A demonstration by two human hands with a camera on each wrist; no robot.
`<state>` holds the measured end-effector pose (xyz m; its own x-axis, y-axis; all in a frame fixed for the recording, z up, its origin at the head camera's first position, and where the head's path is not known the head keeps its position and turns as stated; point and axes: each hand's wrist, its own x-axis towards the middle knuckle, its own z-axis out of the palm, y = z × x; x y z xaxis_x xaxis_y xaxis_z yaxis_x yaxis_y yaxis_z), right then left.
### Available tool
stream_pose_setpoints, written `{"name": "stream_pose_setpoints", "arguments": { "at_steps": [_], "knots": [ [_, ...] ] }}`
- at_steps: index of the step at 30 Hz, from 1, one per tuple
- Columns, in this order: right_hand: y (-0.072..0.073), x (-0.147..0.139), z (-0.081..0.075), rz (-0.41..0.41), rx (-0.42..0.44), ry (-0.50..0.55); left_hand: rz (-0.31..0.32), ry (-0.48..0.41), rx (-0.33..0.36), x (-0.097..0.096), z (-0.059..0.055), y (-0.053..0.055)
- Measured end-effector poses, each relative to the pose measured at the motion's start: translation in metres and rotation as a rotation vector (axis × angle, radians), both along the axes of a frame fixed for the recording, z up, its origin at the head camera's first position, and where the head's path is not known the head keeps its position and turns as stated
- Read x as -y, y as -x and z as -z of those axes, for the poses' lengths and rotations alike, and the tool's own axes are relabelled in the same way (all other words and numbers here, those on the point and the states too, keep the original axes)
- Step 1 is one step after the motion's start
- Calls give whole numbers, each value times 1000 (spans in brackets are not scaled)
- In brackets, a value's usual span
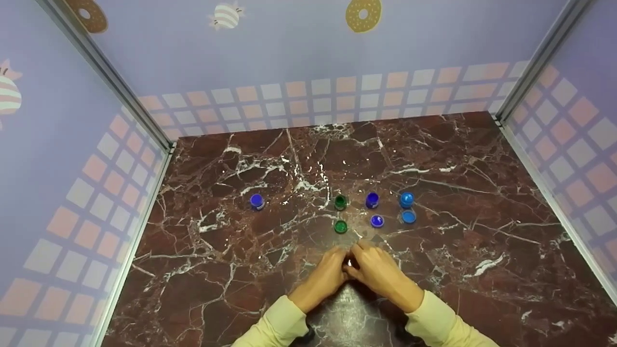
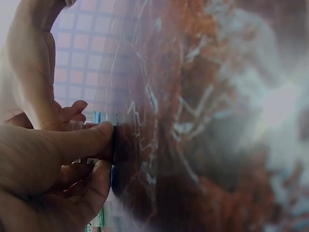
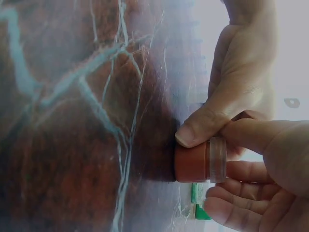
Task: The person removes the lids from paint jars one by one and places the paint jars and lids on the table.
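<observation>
Both hands meet over the near middle of the table, around a small paint jar (image 3: pixel 190 163) with reddish-orange paint and a clear lid (image 3: pixel 218 159). My left hand (image 1: pixel 328 272) pinches the jar's body low down, its thumb pressed to the side in the right wrist view. Curled about the lid are the fingers of my right hand (image 1: pixel 378 270). The jar stands upright at the tabletop; in the head view the hands mostly hide it. Just beyond them lie a green lid (image 1: pixel 341 226) and a violet-blue lid (image 1: pixel 377 221).
Behind the lids stand an open green jar (image 1: pixel 340 202), a dark blue jar (image 1: pixel 372 200) and a light blue jar (image 1: pixel 407 199) with its lid (image 1: pixel 409 217) in front. Another violet-blue jar (image 1: pixel 257 201) stands to the left. Patterned panels (image 1: pixel 308 58) enclose the marbled table (image 1: pixel 217 289).
</observation>
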<state>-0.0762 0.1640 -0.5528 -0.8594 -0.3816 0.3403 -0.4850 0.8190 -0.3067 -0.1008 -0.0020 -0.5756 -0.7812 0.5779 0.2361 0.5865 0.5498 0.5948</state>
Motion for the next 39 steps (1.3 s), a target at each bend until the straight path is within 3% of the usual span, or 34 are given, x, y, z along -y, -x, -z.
{"name": "stream_pose_setpoints", "arguments": {
  "at_steps": [7, 17, 28, 34, 36, 39],
  "knots": [
    [1, -1, 0, -60, 2, -7, 8, 32, 9, 1, 0, 2],
    [10, -17, -4, -321, 109, 58, 45, 4, 39, 4, 1, 7],
    [13, -21, -5, -495, 0, 87, 32, 8, 101, 5, 1, 11],
    [13, -26, -7, -465, 28, 153, 43, 16, 107, 5, 0, 10],
    [13, -27, -7, -414, 50, 199, 45, 9, 118, 5, -1, 10],
    [12, -26, -7, -273, 85, 285, 44, 9, 135, 5, -1, 10]
  ]
}}
